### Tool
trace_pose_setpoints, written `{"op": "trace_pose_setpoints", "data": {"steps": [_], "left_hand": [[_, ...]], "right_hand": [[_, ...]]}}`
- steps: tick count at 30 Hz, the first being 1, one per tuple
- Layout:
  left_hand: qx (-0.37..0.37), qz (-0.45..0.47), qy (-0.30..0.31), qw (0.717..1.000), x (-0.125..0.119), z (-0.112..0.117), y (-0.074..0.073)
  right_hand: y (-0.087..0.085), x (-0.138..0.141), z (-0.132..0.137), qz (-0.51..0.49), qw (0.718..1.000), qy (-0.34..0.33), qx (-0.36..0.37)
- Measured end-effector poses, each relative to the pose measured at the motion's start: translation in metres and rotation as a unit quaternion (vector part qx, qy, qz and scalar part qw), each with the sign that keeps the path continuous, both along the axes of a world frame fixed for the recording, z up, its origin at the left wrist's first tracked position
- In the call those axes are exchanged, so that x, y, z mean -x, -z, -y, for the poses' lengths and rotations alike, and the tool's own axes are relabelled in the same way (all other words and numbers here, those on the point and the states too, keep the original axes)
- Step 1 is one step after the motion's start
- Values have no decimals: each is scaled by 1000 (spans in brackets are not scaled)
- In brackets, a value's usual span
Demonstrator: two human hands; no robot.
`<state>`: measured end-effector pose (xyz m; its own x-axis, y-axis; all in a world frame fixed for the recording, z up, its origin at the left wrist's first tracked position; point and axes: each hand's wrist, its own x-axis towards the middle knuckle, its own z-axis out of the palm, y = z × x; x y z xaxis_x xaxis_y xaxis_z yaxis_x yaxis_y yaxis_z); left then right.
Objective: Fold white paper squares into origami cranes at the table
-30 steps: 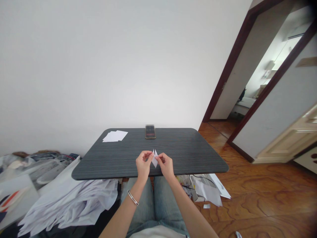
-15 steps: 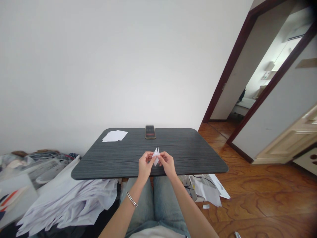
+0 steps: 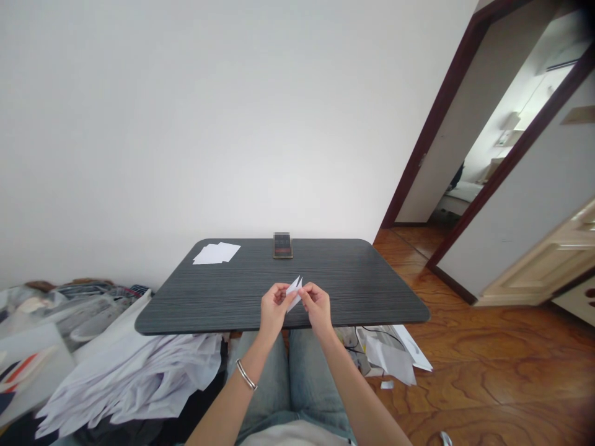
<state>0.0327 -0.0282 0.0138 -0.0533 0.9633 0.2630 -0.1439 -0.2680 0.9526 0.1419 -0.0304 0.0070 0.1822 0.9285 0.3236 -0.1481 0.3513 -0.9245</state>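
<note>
A small piece of folded white paper [image 3: 294, 293] with two pointed tips at its top is held just above the front part of a dark table [image 3: 223, 297]. My left hand [image 3: 273, 306] pinches its left side between thumb and fingers. On the other side, my right hand [image 3: 317, 305] grips the paper's right edge, also with thumb and fingertips. The paper's inner folds are too small to make out. Several white paper sheets [image 3: 216, 253] lie overlapping at the table's back left.
A dark phone-like object on a stand [image 3: 282, 246] is at the table's back edge, by the white wall [image 3: 288, 124]. Heaped white cloth [image 3: 139, 378] lies at left below the table. Papers [image 3: 393, 359] and cables are below on the right, near a doorway [image 3: 432, 155].
The folded paper has tilted to the right in my hands, and its tips now lean that way. My right hand has shifted slightly rightward. The camera view has moved a little.
</note>
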Motion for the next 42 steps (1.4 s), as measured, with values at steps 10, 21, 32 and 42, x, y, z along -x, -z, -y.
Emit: {"op": "trace_pose_setpoints", "data": {"steps": [10, 21, 32, 42], "left_hand": [[-16, -46, -3, 999, 2, 5, -11], [-23, -60, -28, 998, 1, 7, -8], [-25, -59, -27, 998, 0, 8, -7], [-27, -76, -33, 996, 0, 9, -9]], "right_hand": [[-14, 1, 6, 2, 1000, 20, -1], [-16, 1, 8, 28, 998, 51, -20], [-17, -1, 9, 50, 997, 64, -22], [-14, -6, 4, 52, 996, 67, -31]]}}
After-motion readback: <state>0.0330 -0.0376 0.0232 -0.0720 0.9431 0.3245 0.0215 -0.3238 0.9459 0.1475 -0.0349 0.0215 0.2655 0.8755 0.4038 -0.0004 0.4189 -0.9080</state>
